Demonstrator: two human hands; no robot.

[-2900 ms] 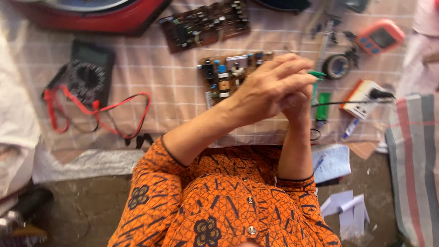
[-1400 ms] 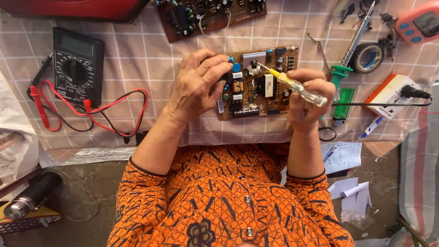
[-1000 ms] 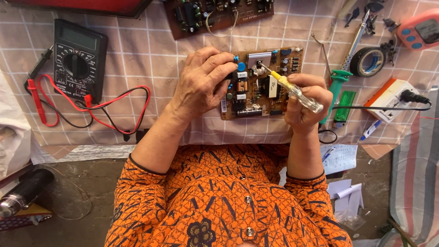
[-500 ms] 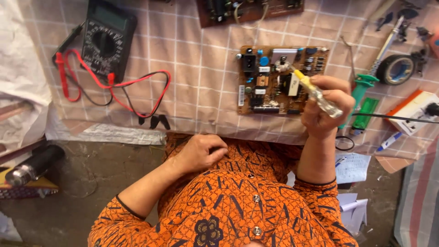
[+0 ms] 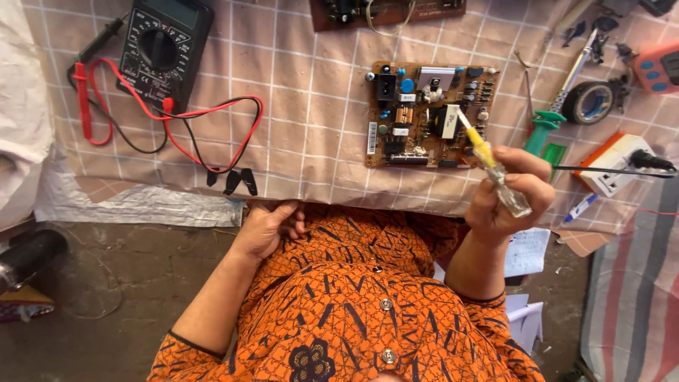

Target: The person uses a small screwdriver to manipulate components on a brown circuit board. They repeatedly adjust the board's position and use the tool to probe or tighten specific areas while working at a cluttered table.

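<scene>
- Head view, right of centre: right hand (image 5: 508, 192) pinching a yellow-handled screwdriver (image 5: 493, 164), tip resting on the circuit board (image 5: 428, 114) at upper centre.
- Left hand (image 5: 267, 226) loosely curled at the table edge, holding nothing.
- Risk: board unsteadied (no second hand on it); tip likely to skid across components.
- Multimeter leads (image 5: 177, 120) well apart, upper left.

Upper left of frame: black multimeter (image 5: 164, 48), its grey rectangular screen (image 5: 170, 8) at the top edge, partly cut off. Centre: small white rectangular label (image 5: 373, 137), upright, on the left edge of the brown circuit board (image 5: 426, 117). Upper right corner: orange-red device (image 5: 659, 67) with a pale screen and blue buttons, partly out of frame. No packages or signs seen.
</scene>
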